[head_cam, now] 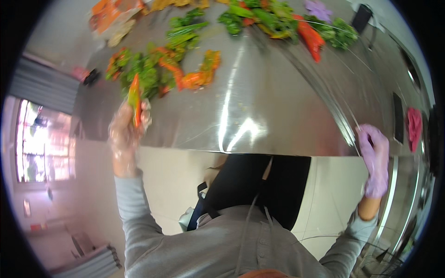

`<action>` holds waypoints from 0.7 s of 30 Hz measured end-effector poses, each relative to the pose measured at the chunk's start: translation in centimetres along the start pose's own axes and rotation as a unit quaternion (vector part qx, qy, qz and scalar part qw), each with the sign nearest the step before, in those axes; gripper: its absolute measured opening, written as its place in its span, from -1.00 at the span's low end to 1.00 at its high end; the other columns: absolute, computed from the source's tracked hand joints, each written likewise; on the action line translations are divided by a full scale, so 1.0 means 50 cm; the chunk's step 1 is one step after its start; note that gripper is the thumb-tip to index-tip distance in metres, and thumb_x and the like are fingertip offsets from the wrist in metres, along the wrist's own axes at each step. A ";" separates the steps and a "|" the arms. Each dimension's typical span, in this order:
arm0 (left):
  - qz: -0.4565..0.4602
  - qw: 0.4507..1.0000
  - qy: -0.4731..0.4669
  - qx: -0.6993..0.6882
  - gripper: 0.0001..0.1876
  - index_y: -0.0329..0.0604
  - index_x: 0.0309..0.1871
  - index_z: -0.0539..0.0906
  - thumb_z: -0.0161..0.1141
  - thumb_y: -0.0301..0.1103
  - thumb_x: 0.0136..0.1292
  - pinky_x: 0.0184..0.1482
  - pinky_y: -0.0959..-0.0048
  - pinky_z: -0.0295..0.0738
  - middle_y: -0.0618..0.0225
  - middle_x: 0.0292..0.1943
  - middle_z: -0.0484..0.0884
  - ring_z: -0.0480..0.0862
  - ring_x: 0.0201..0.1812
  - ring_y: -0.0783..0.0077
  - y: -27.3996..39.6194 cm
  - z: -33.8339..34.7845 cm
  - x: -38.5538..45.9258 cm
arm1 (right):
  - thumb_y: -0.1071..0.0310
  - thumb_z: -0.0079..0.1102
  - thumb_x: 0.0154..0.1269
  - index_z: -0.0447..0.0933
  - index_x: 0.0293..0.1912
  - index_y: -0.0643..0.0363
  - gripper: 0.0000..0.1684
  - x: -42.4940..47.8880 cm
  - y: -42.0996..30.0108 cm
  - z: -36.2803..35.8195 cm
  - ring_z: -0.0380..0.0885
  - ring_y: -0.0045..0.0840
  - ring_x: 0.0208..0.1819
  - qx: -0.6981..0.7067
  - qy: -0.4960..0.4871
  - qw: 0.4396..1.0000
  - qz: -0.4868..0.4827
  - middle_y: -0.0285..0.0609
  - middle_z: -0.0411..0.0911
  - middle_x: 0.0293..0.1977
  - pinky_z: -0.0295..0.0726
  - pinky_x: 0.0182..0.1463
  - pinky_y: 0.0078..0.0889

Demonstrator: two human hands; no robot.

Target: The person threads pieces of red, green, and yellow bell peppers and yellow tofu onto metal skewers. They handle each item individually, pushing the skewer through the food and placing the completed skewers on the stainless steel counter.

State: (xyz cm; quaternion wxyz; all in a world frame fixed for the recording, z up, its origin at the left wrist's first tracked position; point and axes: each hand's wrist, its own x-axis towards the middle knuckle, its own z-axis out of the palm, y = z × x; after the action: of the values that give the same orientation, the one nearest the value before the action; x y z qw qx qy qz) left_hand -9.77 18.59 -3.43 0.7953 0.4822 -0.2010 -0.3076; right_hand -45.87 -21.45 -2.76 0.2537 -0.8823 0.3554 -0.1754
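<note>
In a clear plastic glove, my left hand (128,121) holds an orange and green pepper (135,99) upright at the left of the steel table (271,104). Beyond it lie leafy green and orange vegetable pieces (146,69). My right hand (373,149), in a purple glove, pinches a thin metal skewer (353,114) at the table's right front edge. A bundle of thin metal skewers (333,114) lies just left of that hand. A red pepper (313,40) is at the back right, beside more greens (271,17).
An orange and clear plastic bag (113,17) sits at the back left. A black device with a cable (362,17) and a purple glove-like item (318,10) lie at the back right. At the far right are a dark flat object (397,118) and a pink cloth (414,128).
</note>
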 end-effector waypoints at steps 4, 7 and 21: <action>-0.016 0.991 -0.016 -0.132 -0.46 -0.37 0.38 0.23 0.03 -0.30 0.42 -0.15 0.47 0.44 0.05 0.01 0.45 0.46 -0.21 0.41 -0.059 0.093 -0.017 | 0.41 0.26 0.30 0.66 -0.18 0.24 -0.86 0.032 0.040 0.019 0.57 -0.58 -0.29 0.036 0.000 0.999 -0.004 -0.16 0.66 -0.29 0.54 -0.13 -0.53; -0.020 0.972 0.002 -0.235 -0.44 -0.34 0.40 0.20 0.04 -0.29 0.44 -0.14 0.42 0.45 -0.01 0.05 0.42 0.45 -0.18 0.36 -0.094 0.167 -0.025 | 0.44 0.26 0.29 0.66 -0.20 0.25 -0.88 0.034 0.034 0.022 0.57 -0.60 -0.29 0.075 -0.016 0.996 0.034 -0.17 0.66 -0.29 0.53 -0.13 -0.54; -0.060 0.934 0.009 -0.353 -0.50 -0.42 0.34 0.28 0.09 -0.39 0.40 0.04 0.34 0.41 -0.08 0.09 0.41 0.46 -0.10 0.26 -0.166 0.241 -0.016 | 0.47 0.29 0.25 0.67 -0.18 0.30 -0.85 0.035 0.065 0.025 0.56 -0.64 -0.27 0.095 0.062 0.993 0.040 -0.19 0.65 -0.31 0.52 -0.12 -0.58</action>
State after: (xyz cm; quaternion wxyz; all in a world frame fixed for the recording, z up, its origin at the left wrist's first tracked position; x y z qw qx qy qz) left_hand -20.22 8.50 -5.37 0.8962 0.1847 -0.0433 -0.4011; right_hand -45.79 -24.31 -5.42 0.3206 -0.8267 0.3873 -0.2526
